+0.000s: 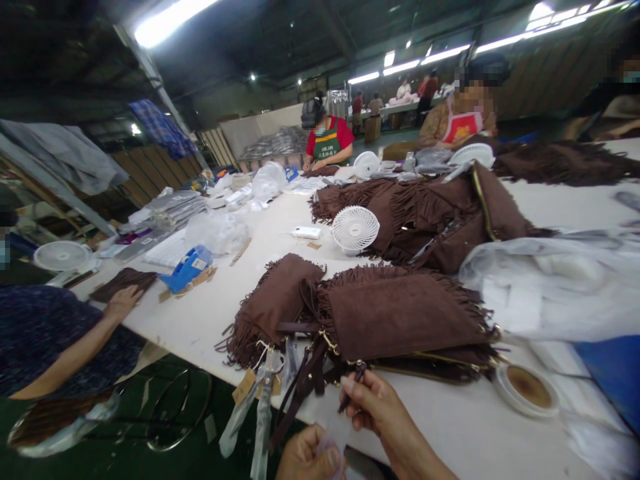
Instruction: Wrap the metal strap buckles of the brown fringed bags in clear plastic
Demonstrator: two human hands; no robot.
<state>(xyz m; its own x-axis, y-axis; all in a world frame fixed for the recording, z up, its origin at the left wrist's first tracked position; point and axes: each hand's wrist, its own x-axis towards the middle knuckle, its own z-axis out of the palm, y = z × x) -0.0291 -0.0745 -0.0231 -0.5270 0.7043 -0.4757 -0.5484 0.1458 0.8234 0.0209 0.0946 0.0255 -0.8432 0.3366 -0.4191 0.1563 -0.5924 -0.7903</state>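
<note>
My right hand (375, 403) pinches a short piece of dark brown strap (350, 390) with a small metal fitting at its top. Just below and to the left, my left hand (307, 457) closes on a translucent plastic sleeve (333, 440). In front of both hands lies a stack of brown fringed bags (395, 310) with gold zips and clasps. Another fringed bag (285, 300) rests to its left. Straps wrapped in clear plastic (265, 413) and cardboard tags (244, 387) hang over the table edge.
A white fan (355, 229) stands behind the stack, before a heap of brown bags (425, 213). At right are a round tape roll (527, 389) and plastic bags (565, 287). A blue tape dispenser (187, 267) and a co-worker's hand (124, 301) are at left. Other people work behind.
</note>
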